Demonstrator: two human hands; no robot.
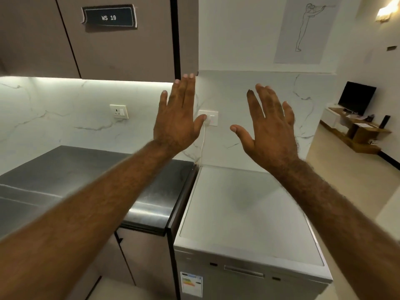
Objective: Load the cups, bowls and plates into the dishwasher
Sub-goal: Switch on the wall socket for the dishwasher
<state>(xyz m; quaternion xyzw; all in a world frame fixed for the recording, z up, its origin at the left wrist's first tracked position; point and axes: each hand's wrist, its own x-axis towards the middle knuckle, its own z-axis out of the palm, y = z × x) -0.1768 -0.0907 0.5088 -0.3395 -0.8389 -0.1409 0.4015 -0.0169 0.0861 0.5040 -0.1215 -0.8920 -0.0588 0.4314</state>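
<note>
Left hand (176, 118) and right hand (270, 128) raised, fingers spread.

Both arms stretched fwd, left hand (178, 118) & right hand (270, 126) raised w/ backs to camera, fingers spread, holding nothing, in front of white marbled wall. Below right arm: silver dishwasher (249, 215), door closed, energy label (191, 285) on front lower left, handle slot (244, 271) near top edge; dark steel counter (91, 167) just beside it on left. Above: brown cabinets w/ "WS 19" sign (108, 17), wall socket (118, 111), switch plate (211, 118) w/ white cable (201, 146) running down; far right a monitor (356, 97) on a wood desk (355, 128).
</note>
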